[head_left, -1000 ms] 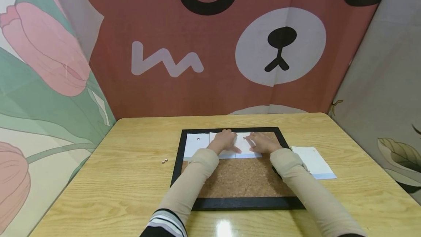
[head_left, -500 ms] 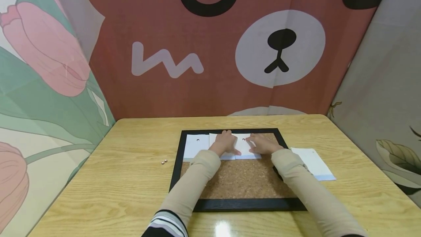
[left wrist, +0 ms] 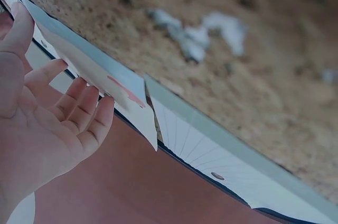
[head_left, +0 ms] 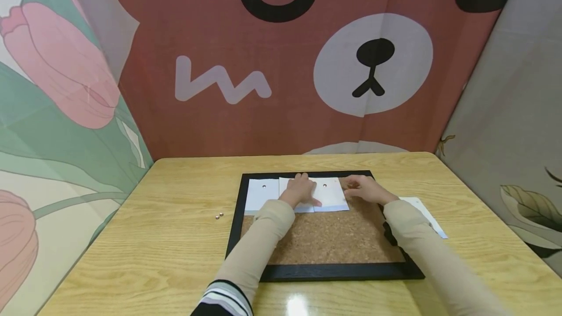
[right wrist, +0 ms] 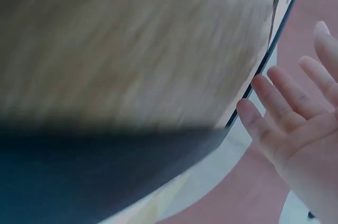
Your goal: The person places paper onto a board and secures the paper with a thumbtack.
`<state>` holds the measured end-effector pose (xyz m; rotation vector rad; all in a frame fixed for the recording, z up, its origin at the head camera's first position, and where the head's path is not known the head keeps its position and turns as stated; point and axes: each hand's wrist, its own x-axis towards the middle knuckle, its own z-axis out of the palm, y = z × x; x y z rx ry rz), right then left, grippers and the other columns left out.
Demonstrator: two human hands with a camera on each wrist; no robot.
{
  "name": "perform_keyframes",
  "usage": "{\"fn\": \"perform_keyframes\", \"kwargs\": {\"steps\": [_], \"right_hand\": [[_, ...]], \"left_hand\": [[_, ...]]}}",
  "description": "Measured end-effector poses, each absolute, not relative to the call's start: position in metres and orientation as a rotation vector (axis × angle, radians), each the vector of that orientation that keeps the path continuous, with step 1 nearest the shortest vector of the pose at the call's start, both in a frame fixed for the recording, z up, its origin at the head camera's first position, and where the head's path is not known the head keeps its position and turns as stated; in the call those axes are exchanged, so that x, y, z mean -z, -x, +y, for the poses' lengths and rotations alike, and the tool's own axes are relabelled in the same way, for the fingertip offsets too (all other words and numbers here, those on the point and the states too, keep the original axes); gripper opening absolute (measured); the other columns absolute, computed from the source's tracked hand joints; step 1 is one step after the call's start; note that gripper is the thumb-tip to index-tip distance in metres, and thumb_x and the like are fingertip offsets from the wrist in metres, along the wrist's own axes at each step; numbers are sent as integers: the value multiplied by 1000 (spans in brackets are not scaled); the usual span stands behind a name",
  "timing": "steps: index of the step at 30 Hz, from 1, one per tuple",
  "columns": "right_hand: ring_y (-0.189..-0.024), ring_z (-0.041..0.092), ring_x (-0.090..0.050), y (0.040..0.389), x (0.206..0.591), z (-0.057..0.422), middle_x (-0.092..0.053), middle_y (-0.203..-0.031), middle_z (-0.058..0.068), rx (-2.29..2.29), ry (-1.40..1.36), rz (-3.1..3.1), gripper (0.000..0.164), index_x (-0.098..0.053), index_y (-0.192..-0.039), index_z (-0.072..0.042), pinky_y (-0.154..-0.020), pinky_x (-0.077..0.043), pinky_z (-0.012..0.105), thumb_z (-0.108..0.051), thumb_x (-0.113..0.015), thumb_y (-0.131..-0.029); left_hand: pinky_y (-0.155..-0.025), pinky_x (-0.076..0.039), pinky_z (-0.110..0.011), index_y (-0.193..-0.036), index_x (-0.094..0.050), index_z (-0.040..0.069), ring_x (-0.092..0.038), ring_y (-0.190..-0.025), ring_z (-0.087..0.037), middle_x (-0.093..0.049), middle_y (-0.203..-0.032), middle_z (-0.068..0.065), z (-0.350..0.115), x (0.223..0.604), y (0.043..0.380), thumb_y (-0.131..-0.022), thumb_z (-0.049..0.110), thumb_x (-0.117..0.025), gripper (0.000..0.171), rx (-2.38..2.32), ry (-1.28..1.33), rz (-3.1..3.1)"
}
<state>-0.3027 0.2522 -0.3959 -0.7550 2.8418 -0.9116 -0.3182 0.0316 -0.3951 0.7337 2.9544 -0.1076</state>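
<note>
Three white cards with pale blue lower strips line the top of a black-framed cork board [head_left: 325, 238]. My left hand [head_left: 299, 191] rests on the middle card [head_left: 284, 183], fingertips near its top edge and thumb spread toward the right card [head_left: 333, 198]. In the left wrist view that hand [left wrist: 42, 123] covers part of the middle card, which shows a reddish print. A thumbtack [head_left: 264, 187] sits in the left card [head_left: 256, 201], another tack [head_left: 325, 185] in the right one. Beside the right card, my right hand [head_left: 369, 189] is over the cork, holding nothing visible; its fingers [right wrist: 280, 102] are loosely extended.
Several loose thumbtacks [head_left: 218, 216] lie on the wooden table [head_left: 175, 247] left of the board. A white sheet [head_left: 423, 211] lies right of it, partly behind my right forearm. A dark object [head_left: 389, 234] is at the board's right frame. Patterned curtains surround the table.
My right hand has left the right card and moved right, uncovering that card and its tack. My left hand has stayed on the middle card.
</note>
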Motion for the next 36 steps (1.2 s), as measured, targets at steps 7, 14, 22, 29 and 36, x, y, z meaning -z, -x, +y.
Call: {"fn": "perform_keyframes", "kwargs": {"steps": [7,14,22,29,36], "right_hand": [[-97,41,-52,290,389,284,-52,-110,31,970,741,2867,40,-49,-118,13,-76,-46,45,-8,-59,-86],[-88,36,-56,284,387,290,-56,-103,29,947,819,2901,40,-51,-113,16,-69,-48,40,-6,-63,-82],[-92,39,-54,278,380,293,-56,-104,29,884,714,2960,37,-53,-111,14,-74,-45,47,-8,-62,-84],[-90,39,-55,271,376,305,-56,-102,29,834,629,2996,32,-54,-108,15,-74,-45,47,-5,-61,-83],[-85,38,-57,268,380,316,-57,-97,30,805,630,3016,30,-55,-104,16,-71,-47,46,-1,-63,-80]], "left_hand": [[-73,-41,-34,-119,-57,20,-39,-91,-19,-46,-105,-5,32,395,318,-71,61,-60,64,97,-724,2942],[-72,-40,-34,-118,-58,20,-38,-88,-19,-45,-101,-4,30,397,319,-71,61,-60,62,83,-727,2937],[-71,-40,-33,-120,-57,20,-38,-88,-19,-45,-102,-4,30,397,320,-71,62,-59,64,101,-754,2939],[-71,-40,-33,-120,-56,20,-38,-89,-19,-45,-103,-4,30,393,317,-71,62,-59,64,92,-745,2930],[-69,-39,-32,-126,-52,21,-37,-87,-18,-45,-106,-5,30,392,317,-72,62,-57,68,107,-727,2905]]}}
